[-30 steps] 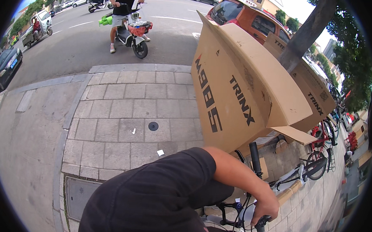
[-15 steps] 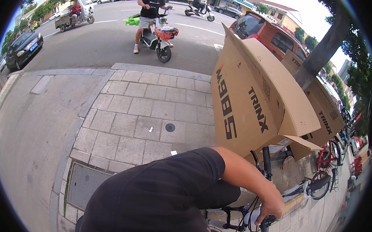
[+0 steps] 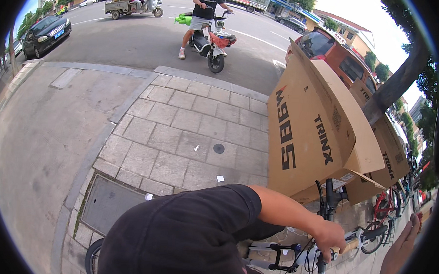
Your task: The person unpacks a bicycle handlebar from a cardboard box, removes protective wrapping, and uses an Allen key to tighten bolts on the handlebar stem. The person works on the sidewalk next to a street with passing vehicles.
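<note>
1. In the head view, the left hand (image 3: 330, 237) is closing round the handlebar (image 3: 344, 246) of a white bicycle (image 3: 268, 249), which is standing near, low and right of middle, on the paved footway (image 3: 180, 135); the right hand (image 3: 401, 252) is hanging at the right edge with fingers stretched wide, holding nothing, just beside the brown grip (image 3: 350, 246).
2. With only one hand gripping, the bar is likely turning freely; the front end could be swinging round and the bicycle tipping over.
3. The big cardboard box (image 3: 317, 136) is leaning just beyond the bar; a shove forward is risking the stem (image 3: 328, 198) catching its lower edge and toppling the box.
4. The black cables (image 3: 308, 253) are looping loosely under the bar; they could be snagging on the fingers during a turn.
5. Parked bicycles (image 3: 382, 220) are standing close on the right; a sideways lurch is risking tangled pedals and bars.
6. A rider on a scooter (image 3: 211, 41) is waiting far off on the road (image 3: 135, 40); well apart, posing little danger.
</note>
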Available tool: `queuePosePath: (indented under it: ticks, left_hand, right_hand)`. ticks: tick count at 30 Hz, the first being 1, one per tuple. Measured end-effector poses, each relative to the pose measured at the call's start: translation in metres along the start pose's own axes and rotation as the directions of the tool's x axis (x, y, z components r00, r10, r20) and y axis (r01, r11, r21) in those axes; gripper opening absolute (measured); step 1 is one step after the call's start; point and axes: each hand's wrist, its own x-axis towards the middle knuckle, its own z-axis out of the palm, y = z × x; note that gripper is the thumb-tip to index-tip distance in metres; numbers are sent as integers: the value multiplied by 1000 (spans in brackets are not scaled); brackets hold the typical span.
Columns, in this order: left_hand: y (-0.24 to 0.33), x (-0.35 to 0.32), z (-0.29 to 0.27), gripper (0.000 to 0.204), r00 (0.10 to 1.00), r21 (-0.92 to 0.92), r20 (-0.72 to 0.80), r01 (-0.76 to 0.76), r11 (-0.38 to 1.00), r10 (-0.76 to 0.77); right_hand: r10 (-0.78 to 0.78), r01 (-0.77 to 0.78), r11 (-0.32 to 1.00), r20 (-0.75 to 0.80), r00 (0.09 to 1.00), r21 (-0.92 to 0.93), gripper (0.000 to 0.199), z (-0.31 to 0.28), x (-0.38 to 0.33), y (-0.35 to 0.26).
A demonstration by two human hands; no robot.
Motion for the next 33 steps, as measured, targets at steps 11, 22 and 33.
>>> queuePosePath:
  ticks: [11,22,33]
  left_hand:
    - [63,-110,3,42,753,-624,364,-239,-744,-547]
    - [16,-168,-27,47,736,-475,384,-361,-803,-558]
    - [-9,-200,-39,36,578,-563,485,-369,-740,-657]
  right_hand:
    - [-172,143,984,810,561,110,28,33,-118,-158]
    - [-214,-62,969,936,280,240,25,108,-98,-195]
    - [-111,-363,897,923,369,253,23,144,-122,-207]
